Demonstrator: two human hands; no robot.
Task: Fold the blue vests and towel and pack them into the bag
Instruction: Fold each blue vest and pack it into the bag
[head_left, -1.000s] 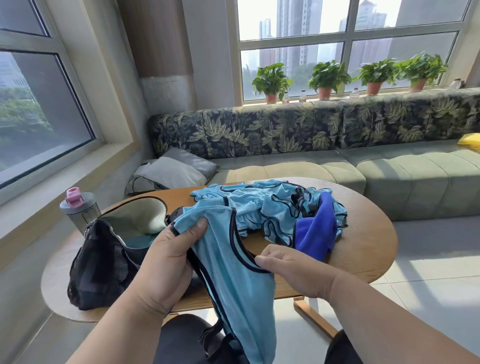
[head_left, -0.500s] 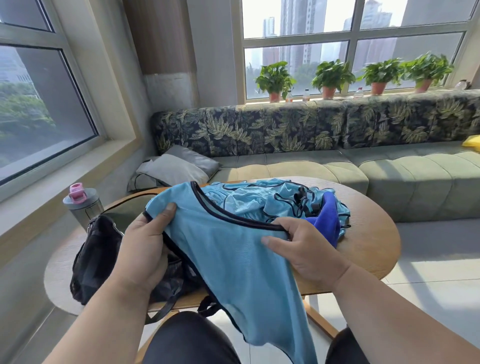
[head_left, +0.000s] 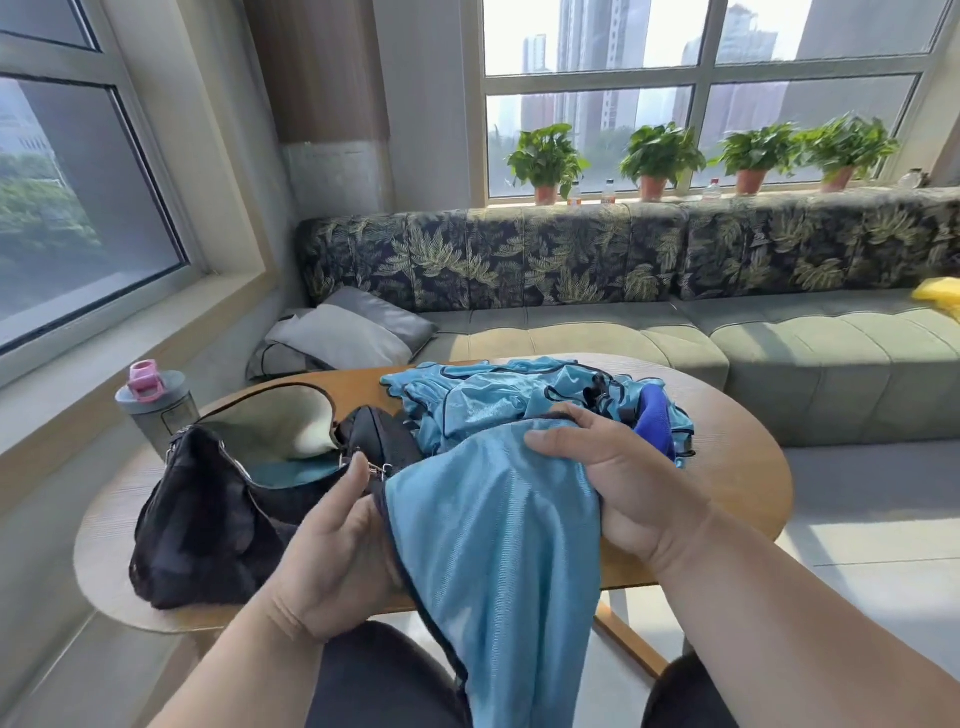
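My left hand (head_left: 332, 561): fingers curled, gripping the blue vest (head_left: 493, 545) edge, lower centre.
My right hand (head_left: 618, 478): fingers clamped over its bunched top, above the bench (head_left: 737, 467).

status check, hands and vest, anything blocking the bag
Left hand and right hand both grip the vest. Vest unfolded, hanging off the table. Bag open, nothing blocking its mouth.

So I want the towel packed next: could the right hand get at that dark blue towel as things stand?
Probably not right away: the right hand grips the vest. The towel lies just behind it on the pile, partly uncovered, so once the vest is released the way looks free.
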